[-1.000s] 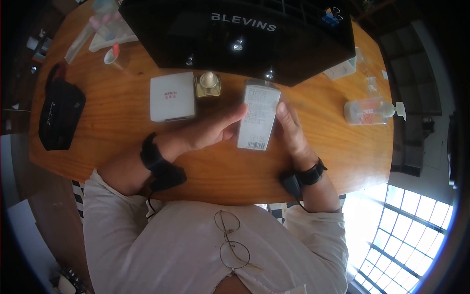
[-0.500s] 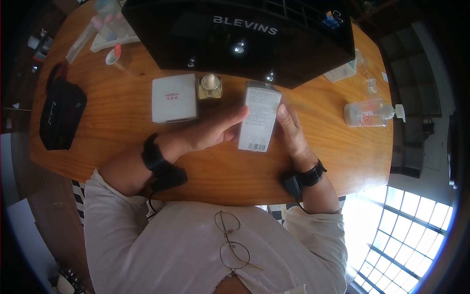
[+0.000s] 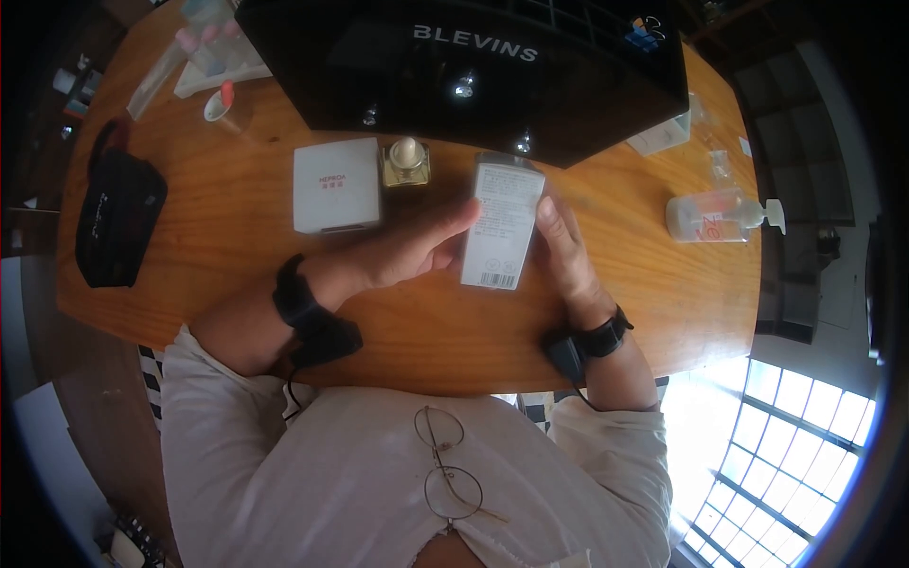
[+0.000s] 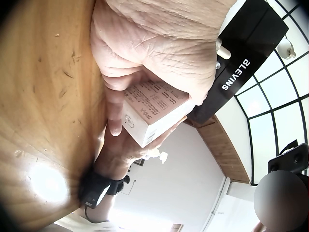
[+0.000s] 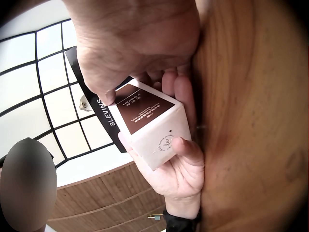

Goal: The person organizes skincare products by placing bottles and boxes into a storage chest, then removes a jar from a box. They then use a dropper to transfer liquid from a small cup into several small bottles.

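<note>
Both hands hold an upright-proportioned white carton (image 3: 504, 227), its small-print and barcode face turned up in the head view. My left hand (image 3: 407, 248) grips its left side, the thumb lying along the edge. On the opposite side my right hand (image 3: 565, 251) grips it, thumb at the upper right edge. A dark brown printed panel (image 5: 145, 108) and a white end with a round emblem show in the right wrist view. In the left wrist view the left fingers curl beneath the carton (image 4: 157, 106). Most of the right fingers are hidden in the head view.
Left of the carton are a square white box (image 3: 334, 186) and a gold glass bottle (image 3: 406, 163). A large glossy black case (image 3: 473, 76) lettered BLEVINS stands behind. A pump bottle (image 3: 715, 217) lies at right; a black pouch (image 3: 123, 218) and small cup (image 3: 222, 114) are at left.
</note>
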The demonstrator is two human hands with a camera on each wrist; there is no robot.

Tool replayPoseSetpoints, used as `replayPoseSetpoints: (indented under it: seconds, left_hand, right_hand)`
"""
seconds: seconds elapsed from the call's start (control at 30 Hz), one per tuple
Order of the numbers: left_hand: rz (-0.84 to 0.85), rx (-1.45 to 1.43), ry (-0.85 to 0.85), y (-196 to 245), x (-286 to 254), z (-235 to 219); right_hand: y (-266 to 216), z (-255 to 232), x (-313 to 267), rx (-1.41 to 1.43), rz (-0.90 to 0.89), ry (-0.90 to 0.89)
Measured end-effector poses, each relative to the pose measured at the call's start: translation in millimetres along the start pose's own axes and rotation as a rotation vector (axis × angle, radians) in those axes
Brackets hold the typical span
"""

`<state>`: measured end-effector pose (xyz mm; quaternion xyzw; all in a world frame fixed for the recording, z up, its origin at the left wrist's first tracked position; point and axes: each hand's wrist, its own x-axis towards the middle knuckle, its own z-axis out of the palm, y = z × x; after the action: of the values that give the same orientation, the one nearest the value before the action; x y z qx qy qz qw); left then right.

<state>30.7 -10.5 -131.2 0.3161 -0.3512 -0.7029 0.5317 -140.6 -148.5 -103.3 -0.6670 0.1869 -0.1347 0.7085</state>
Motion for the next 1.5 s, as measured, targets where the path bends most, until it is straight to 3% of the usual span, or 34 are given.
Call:
replayPoseSetpoints:
  seconds: [1.5]
  left_hand:
    - [0.0,0.009,-0.009,2.8,-0.8,-1.6]
  right_hand:
    - [-2.5,2.5,-0.6,0.011,0.012,0.019]
